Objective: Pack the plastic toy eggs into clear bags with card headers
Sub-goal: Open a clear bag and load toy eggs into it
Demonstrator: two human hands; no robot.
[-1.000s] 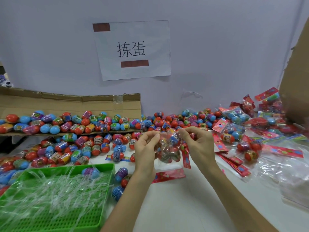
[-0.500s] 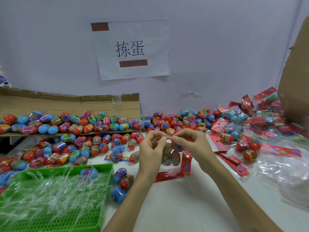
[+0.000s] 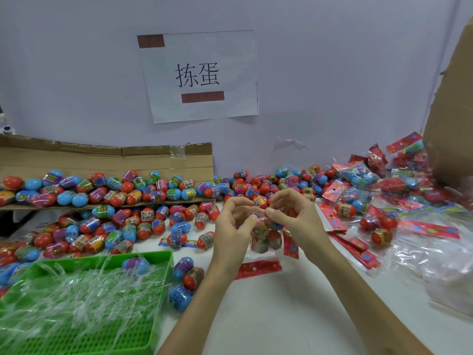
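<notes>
Small packing workshop
Loose toy eggs heaped across the worktop, finished bags piled right, paper sign taped to wall.

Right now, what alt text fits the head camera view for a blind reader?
A person's left hand and right hand pinch the top of a clear bag of toy eggs above a white table. Loose eggs are heaped behind, a green tray of plastic strips sits left, packed bags lie right.

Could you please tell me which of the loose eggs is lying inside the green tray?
The blue-and-purple egg in the far right corner of the green tray, among clear strips; the others lie outside it.
</notes>
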